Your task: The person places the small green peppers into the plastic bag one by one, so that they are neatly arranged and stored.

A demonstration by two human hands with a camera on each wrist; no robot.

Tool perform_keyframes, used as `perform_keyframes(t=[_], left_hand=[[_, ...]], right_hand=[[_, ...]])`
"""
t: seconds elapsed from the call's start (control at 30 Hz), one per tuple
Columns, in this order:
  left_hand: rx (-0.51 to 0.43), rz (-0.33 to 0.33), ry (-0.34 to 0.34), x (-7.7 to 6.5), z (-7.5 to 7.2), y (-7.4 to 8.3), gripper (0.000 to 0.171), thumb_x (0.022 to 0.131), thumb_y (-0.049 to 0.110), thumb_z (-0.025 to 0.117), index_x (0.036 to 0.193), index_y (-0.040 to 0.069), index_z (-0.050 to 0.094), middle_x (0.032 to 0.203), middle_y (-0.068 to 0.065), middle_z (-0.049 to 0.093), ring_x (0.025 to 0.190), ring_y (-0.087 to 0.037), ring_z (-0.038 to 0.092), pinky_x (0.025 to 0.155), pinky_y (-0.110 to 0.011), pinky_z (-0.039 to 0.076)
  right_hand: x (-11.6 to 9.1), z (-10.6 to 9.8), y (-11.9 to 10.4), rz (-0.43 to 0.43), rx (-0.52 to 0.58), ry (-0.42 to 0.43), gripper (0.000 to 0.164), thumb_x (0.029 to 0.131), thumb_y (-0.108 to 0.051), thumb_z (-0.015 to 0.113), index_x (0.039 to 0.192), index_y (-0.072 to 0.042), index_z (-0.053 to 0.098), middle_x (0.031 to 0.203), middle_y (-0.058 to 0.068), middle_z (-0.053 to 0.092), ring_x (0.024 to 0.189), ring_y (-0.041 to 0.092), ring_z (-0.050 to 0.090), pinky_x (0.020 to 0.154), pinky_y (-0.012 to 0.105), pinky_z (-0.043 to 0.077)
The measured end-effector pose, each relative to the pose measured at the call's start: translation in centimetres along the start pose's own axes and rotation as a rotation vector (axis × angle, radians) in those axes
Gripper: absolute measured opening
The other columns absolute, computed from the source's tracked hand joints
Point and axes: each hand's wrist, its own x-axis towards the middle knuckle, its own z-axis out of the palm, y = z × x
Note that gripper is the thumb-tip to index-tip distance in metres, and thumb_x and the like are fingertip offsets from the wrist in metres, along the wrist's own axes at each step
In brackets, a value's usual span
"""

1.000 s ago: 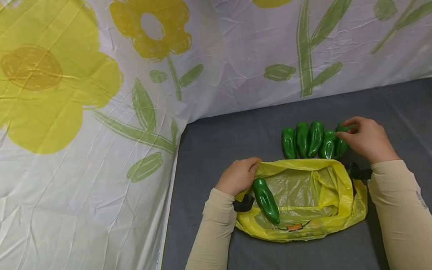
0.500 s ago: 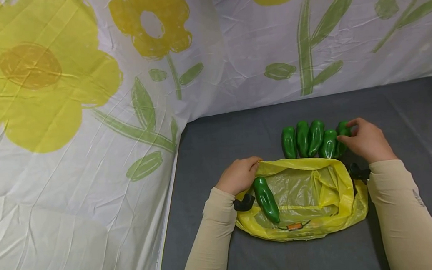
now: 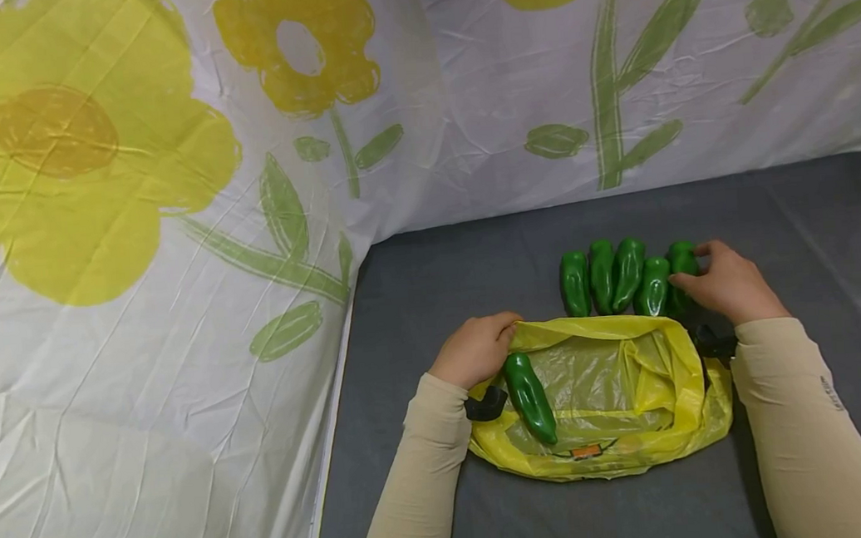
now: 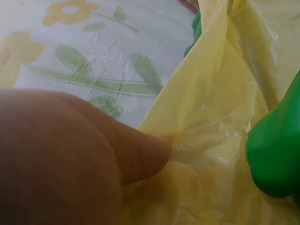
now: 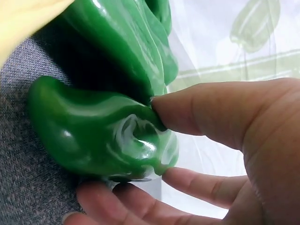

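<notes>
A yellow plastic bag [image 3: 600,328] lies with its mouth spread wide. My left hand [image 3: 475,351] grips its left rim, the thumb [image 4: 147,157] pressed on the film in the left wrist view. Inside the bag, near that hand, leans a green pepper [image 3: 531,399]. My right hand [image 3: 731,284] is at the right end of a row of green peppers behind the bag. It holds the rightmost pepper [image 5: 89,126] between thumb and fingers, and that pepper lies on its side close to the grey cloth. Part of it is hidden by the hand in the head view.
Several more green peppers [image 3: 629,272] lie side by side just behind the bag's far rim. Dark grey cloth [image 3: 446,276] covers the table. White fabric with printed flowers [image 3: 466,133] hangs along the back and left side.
The rightmost pepper has turned from slanting under my right fingers to lying more in line with the row. My right hand has shifted slightly towards me; the left hand keeps its place.
</notes>
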Motion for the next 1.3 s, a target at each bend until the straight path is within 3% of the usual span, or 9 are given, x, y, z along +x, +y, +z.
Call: perform_keyframes(t=[0.73,1.17,1.3], left_hand=[[-0.02,-0.001,-0.002,-0.23,-0.14,0.27,0.037,0.115,0.024,0.047,0.147,0.015,0.063,0.124,-0.005,0.074,0.082,-0.012,0.064,0.08,-0.03,0.052],[-0.016,0.005,0.008,-0.31,-0.25,0.21,0.037,0.115,0.024,0.047,0.146,0.015,0.064,0.121,-0.005,0.074,0.08,-0.013,0.064,0.078,-0.03,0.052],[-0.013,0.001,0.014,-0.36,-0.36,0.27,0.036,0.114,0.023,0.048,0.146,0.015,0.064,0.123,-0.006,0.074,0.081,-0.013,0.064,0.078,-0.03,0.052]], right_hand=[[0.09,-0.28,0.64,0.012,-0.054,-0.033,0.086,0.104,-0.038,0.061,0.151,0.024,0.025,0.142,0.05,0.035,0.123,0.067,0.043,0.094,0.073,0.044],[0.06,-0.51,0.95,-0.007,-0.041,-0.06,0.09,0.102,-0.039,0.061,0.151,0.025,0.021,0.139,0.05,0.037,0.119,0.065,0.048,0.088,0.069,0.048],[0.0,-0.72,0.88,-0.006,-0.041,-0.061,0.091,0.102,-0.039,0.061,0.152,0.024,0.019,0.138,0.05,0.038,0.112,0.062,0.053,0.08,0.062,0.052]])
